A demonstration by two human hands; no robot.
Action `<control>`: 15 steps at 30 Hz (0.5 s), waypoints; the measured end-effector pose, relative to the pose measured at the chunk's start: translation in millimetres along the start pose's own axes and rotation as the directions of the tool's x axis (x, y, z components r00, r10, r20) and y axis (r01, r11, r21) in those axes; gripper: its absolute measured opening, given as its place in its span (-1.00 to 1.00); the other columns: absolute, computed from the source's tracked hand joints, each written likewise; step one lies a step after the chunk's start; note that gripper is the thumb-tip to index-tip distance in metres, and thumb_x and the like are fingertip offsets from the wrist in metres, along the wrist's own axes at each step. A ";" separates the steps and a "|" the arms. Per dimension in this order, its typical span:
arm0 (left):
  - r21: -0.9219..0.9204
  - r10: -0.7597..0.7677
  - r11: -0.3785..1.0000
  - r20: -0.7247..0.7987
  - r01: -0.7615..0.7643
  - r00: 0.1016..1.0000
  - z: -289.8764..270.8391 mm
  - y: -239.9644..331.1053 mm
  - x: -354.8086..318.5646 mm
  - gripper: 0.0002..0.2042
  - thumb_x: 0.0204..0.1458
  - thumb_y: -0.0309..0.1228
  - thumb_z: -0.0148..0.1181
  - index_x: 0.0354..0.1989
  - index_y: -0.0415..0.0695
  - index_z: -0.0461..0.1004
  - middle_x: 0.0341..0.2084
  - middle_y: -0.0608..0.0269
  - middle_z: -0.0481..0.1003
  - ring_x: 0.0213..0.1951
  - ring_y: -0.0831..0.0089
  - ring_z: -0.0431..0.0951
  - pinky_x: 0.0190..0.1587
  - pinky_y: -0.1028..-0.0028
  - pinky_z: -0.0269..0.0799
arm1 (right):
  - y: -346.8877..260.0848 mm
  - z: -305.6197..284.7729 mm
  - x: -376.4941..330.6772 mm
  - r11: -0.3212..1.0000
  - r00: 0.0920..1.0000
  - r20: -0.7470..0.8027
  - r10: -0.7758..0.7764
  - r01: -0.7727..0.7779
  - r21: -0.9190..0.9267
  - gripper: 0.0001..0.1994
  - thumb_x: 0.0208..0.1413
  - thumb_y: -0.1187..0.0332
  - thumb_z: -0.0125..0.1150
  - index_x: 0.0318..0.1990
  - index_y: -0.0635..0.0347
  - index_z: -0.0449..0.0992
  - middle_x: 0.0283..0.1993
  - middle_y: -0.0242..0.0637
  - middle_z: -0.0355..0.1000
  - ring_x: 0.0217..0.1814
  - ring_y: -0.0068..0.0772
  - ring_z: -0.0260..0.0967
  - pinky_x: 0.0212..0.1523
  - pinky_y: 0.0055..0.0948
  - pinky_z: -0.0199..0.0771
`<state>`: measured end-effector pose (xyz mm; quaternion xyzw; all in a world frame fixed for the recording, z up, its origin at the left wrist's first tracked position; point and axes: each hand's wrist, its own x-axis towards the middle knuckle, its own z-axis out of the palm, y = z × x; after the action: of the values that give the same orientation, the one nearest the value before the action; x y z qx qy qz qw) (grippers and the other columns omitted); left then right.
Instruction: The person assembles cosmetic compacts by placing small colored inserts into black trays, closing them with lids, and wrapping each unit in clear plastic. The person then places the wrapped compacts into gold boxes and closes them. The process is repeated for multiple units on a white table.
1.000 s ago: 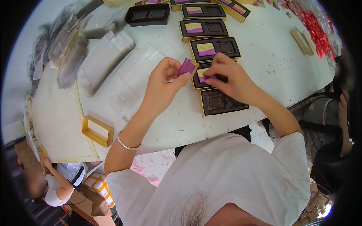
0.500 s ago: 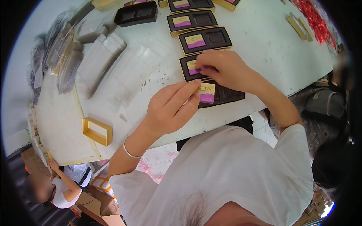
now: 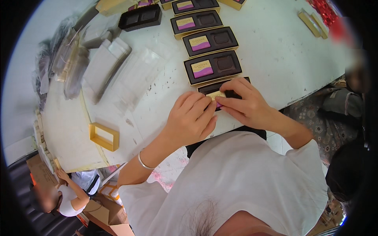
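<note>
A small flat gold-and-purple packet [image 3: 215, 95] is at the left compartment of the nearest black tray [image 3: 204, 88]. My left hand [image 3: 189, 116] has its fingers curled, its fingertips pinching the packet's left side. From the right, the thumb and fingers of my right hand [image 3: 248, 104] close on the same packet. My fingers hide much of the tray. Just beyond it lies a gold-edged box with a black insert [image 3: 232, 74], another such packet [image 3: 202, 69] in its left compartment.
More matching boxes [image 3: 228, 43] run in a row toward the far edge. Clear plastic sleeves [image 3: 106, 65] are piled at the left, near a gold box frame [image 3: 104, 137]. Red shredded filler [image 3: 325, 13] lies at the far right. Another person [image 3: 71, 200] is at the lower left.
My right hand has left the packet in the box beyond and come nearer, joining my left hand at the nearest tray. The packet my left hand held now has both hands on it.
</note>
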<state>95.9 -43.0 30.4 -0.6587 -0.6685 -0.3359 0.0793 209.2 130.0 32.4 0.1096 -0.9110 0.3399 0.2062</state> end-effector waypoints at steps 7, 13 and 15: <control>0.130 -0.009 0.991 0.096 -0.004 0.995 -0.7 0.0 -8.0 -0.60 -0.22 -0.22 0.31 -0.22 -0.22 0.50 -0.18 0.15 0.41 -0.20 0.17 0.38 -0.19 0.28 0.34 | -3.0 4.9 8.1 0.983 0.985 0.079 0.155 -0.146 -0.107 -0.88 -0.20 0.47 0.24 -0.42 0.16 0.48 -0.48 -0.33 0.24 -0.40 -0.27 0.33 -0.44 -0.28 0.30; -0.161 -0.179 0.970 0.033 0.182 0.983 -16.7 -9.8 9.0 -0.66 -0.17 -0.25 0.29 -0.25 -0.21 0.52 -0.29 0.15 0.40 -0.29 0.27 0.38 -0.23 0.39 0.30 | 30.6 -43.0 34.2 0.980 0.985 -0.093 0.143 -0.128 0.150 -0.86 -0.02 0.50 0.15 -0.26 0.16 0.47 -0.35 -0.31 0.35 -0.38 -0.30 0.36 -0.40 -0.42 0.37; -0.272 -0.269 0.930 -0.054 0.245 0.961 -21.5 -20.4 18.8 -0.73 -0.15 -0.32 0.27 -0.28 -0.21 0.52 -0.34 0.15 0.40 -0.31 0.31 0.38 -0.25 0.42 0.30 | 82.6 -75.6 50.7 0.988 0.926 -0.344 0.156 -0.141 0.068 -0.85 0.01 0.50 0.15 -0.22 0.17 0.46 -0.29 -0.31 0.37 -0.36 -0.38 0.35 -0.36 -0.47 0.37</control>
<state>67.3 -37.4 50.1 -0.5541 -0.6943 -0.4587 -0.0232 158.8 238.8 59.5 -0.0170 -0.8585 0.3875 0.3354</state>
